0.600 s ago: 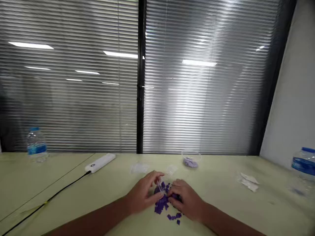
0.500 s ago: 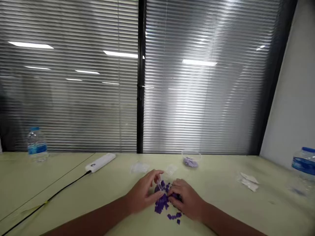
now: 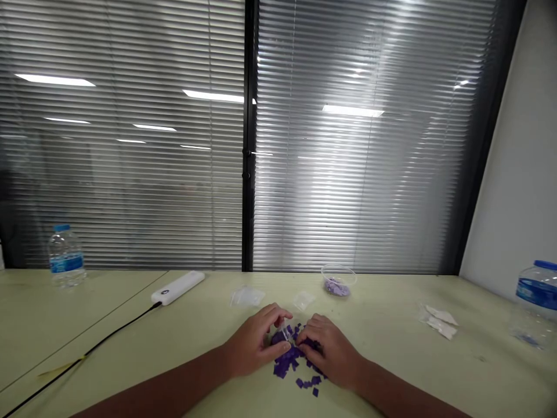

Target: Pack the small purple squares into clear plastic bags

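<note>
The left hand [image 3: 251,343] is pinching clear plastic [image 3: 286,332]; the right hand [image 3: 333,353], grip unclear, is curling over purple pieces [image 3: 282,366], more now showing beneath.

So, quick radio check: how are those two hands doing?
Left grip holding clear plastic. Right grip at the purple pieces, closure hidden. Clear bowl farther back, seemingly out of the way.

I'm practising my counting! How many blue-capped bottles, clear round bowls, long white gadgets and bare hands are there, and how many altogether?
Blue-capped bottles: 2
Clear round bowl: 1
Long white gadget: 1
Bare hands: 2
Total: 6
</note>
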The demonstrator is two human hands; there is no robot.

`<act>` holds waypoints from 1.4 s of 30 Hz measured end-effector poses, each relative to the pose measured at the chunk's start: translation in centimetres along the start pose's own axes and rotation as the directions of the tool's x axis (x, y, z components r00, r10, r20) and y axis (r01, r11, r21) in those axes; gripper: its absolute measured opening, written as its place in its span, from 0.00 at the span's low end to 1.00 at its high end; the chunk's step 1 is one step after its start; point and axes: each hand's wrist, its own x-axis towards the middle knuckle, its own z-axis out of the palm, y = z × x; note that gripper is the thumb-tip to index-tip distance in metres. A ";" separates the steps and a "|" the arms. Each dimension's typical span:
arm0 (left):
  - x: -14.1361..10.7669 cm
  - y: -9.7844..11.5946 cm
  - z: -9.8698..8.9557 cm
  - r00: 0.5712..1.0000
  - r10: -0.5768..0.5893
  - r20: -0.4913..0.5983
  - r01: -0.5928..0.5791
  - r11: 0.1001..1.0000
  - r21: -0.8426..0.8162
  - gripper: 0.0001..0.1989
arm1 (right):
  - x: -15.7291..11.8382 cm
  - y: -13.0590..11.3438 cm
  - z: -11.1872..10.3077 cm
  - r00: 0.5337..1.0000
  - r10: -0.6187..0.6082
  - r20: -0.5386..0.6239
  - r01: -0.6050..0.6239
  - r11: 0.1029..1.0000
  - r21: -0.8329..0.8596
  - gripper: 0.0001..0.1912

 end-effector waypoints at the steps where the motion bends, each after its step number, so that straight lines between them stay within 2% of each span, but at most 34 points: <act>1: 0.0 0.1 0.0 1.000 0.000 0.009 0.000 1.000 0.002 0.22 | 0.0 0.0 0.0 1.000 0.003 -0.005 -0.003 1.000 -0.001 0.06; 6: 0.0 0.4 -0.1 0.998 -0.051 0.032 0.051 0.999 0.005 0.27 | -0.1 0.3 -0.1 0.997 0.045 -0.067 -0.045 0.999 0.007 0.06; 11: 0.0 0.6 -0.1 0.999 0.000 0.040 -0.001 1.000 0.021 0.27 | 0.0 0.0 -0.5 0.984 0.031 -0.177 -0.022 0.999 0.050 0.07; 18: 0.1 0.8 -0.1 0.996 0.058 0.072 -0.064 0.996 0.069 0.26 | -0.1 -0.4 -0.1 0.978 -0.162 -0.132 0.157 0.986 -0.051 0.08; 20: 0.2 0.7 0.0 0.993 0.072 0.094 -0.080 0.993 0.085 0.24 | -0.1 -0.4 0.0 0.976 -0.184 -0.120 0.176 0.982 -0.070 0.06; 31: 0.3 0.8 -0.1 0.991 0.061 0.119 -0.072 0.993 0.089 0.21 | -0.1 -1.1 -0.4 0.972 -0.152 -0.182 0.152 0.988 -0.009 0.06; 36: 0.3 1.0 -0.2 0.988 0.088 0.131 -0.099 0.992 0.081 0.21 | -0.1 -1.3 -0.4 0.971 -0.172 -0.165 0.169 0.985 -0.034 0.08; 42: 0.3 1.2 -0.2 0.988 0.088 0.127 -0.100 0.991 0.090 0.20 | -0.2 -1.0 -0.2 0.983 -0.155 -0.101 0.150 0.987 -0.057 0.04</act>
